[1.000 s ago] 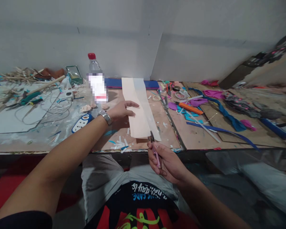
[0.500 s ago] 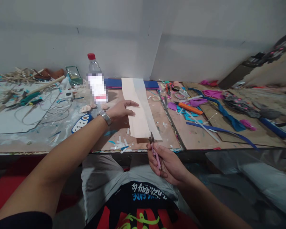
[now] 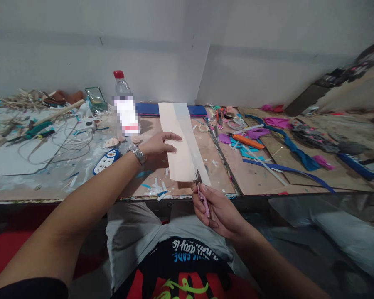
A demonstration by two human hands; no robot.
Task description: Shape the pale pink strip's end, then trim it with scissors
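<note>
A long cream sheet of paper (image 3: 179,160), with a paler strip (image 3: 197,154) along its right side, lies lengthwise across the bench in front of me. My left hand (image 3: 159,144) rests on the sheet's left edge, thumb and fingers apart. Below the near edge, my right hand (image 3: 214,206) grips a pair of pink-handled thread snips (image 3: 204,201). Their dark blades point away from me, at the sheet's near end between the cream part and the paler strip. Whether the blades are closed on the paper I cannot tell.
A red-capped bottle (image 3: 123,89) stands behind my left hand. Flat blue material (image 3: 149,109) lies under the sheet's far end. Rightward are an orange cutter (image 3: 247,141), a tape roll (image 3: 203,128) and blue strips (image 3: 288,172). Pliers (image 3: 34,132) and cable lie left. Paper scraps litter the front edge.
The snips' blades have advanced very slightly at the paper's near edge. My left hand stays in the same place on the sheet.
</note>
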